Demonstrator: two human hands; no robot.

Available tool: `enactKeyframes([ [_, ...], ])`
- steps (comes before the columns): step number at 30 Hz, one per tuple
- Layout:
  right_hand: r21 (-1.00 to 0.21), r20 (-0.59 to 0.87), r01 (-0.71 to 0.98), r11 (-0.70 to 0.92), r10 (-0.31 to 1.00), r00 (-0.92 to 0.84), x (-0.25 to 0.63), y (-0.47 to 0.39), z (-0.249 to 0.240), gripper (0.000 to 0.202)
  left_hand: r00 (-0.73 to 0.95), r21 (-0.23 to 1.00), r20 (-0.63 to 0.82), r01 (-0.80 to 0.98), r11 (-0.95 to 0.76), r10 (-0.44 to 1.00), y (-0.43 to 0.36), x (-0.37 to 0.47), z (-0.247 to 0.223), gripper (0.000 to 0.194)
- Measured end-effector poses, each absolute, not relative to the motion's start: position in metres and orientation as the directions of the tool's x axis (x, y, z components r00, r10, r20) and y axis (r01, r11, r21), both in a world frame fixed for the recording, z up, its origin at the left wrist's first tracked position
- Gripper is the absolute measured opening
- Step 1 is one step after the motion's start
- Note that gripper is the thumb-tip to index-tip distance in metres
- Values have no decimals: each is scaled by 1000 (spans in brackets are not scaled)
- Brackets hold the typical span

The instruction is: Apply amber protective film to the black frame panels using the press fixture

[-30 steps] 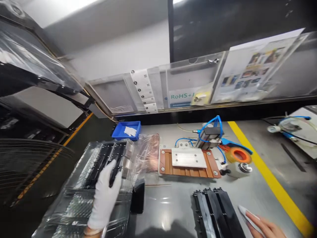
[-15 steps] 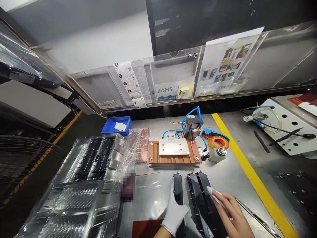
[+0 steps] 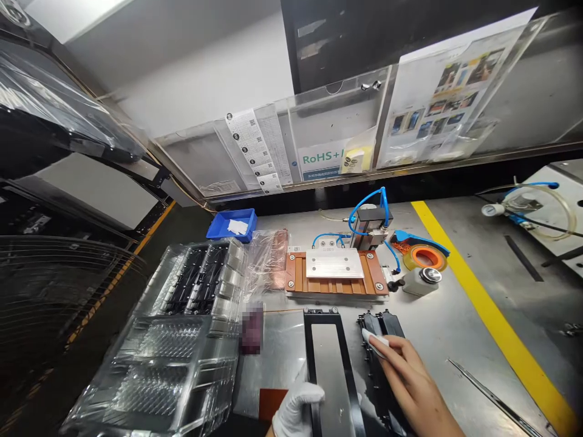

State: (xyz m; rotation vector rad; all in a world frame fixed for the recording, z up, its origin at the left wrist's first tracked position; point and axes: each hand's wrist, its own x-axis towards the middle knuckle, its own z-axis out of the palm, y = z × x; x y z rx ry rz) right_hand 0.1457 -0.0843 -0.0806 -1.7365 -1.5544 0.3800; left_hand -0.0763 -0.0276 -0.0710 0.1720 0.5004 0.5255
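The long black rectangular frame with a flat grey centre (image 3: 331,370) lies straight ahead of the person, between the two hands and in the grasp of the left; its long axis runs away from the body, the far end leaning slightly to the left and pointing at the brown-orange fixture with a silvery metal block (image 3: 334,276), just short of its front edge. The left hand in a white fabric glove (image 3: 296,408) is clearly the nearer one; it grips the frame by its near part, thumb over the left border, a bit of white showing past the right border; whether the frame rests on the grey metal desk (image 3: 449,331) or is lifted off it, I cannot tell.

The mostly bare right hand with white-covered fingertips (image 3: 407,376) is apart from the frame, to its right; its fingers are bent over the slim black plastic strips (image 3: 390,323), which lie roughly parallel to the frame; whether it pinches one or only touches them is unclear; the thin silvery metal tweezers (image 3: 494,394) lie farther right.
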Motion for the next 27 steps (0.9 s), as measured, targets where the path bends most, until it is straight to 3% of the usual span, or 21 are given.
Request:
enactKeyframes([
  [10, -507, 319, 841, 187, 948, -19, 123, -52, -63, 47, 684, 331, -510, -403, 853, 522, -29, -66, -58, 77],
  [22, -365, 360, 918, 155, 933, -15, 125, -56, -60, 49, 687, 319, -476, -447, 835, 550, -33, -53, -46, 80],
  [27, -403, 300, 914, 41, 950, 90, 138, -65, -81, 50, 659, 323, -500, -459, 828, 561, -36, -59, -56, 80],
])
